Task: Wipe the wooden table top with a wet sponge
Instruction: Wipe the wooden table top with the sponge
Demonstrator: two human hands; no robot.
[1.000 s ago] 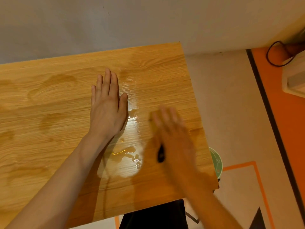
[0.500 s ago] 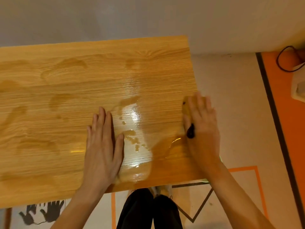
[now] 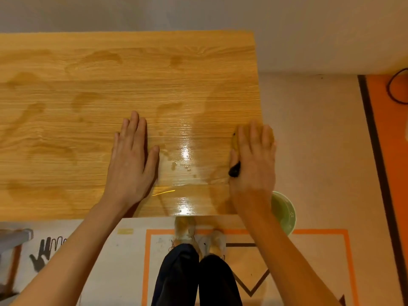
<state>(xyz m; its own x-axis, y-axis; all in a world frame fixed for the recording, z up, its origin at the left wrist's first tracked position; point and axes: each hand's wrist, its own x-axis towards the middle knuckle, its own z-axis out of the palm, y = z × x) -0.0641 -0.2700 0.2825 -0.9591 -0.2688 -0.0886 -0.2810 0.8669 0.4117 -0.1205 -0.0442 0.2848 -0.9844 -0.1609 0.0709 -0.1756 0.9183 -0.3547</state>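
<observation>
Two hands lie on one tabletop (image 3: 66, 133): the left hand (image 3: 130, 164) flat with fingers straight, the right hand (image 3: 254, 160) pressing one sponge (image 3: 235, 138) at the right edge, farther right than before.

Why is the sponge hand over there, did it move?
Yes. The right hand slid the sponge rightward, from mid-table to the table top's right edge.

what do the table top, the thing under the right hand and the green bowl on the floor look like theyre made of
Table top: wood-grain surface, possibly laminate; the very regular grain and glossy wet sheen suggest a sealed finish.
Sponge under the right hand: yellow and matte where its edge shows, probably foam, with a dark part at the thumb.
Green bowl: smooth and faintly shiny, plastic or glazed ceramic; cannot tell which.
</observation>
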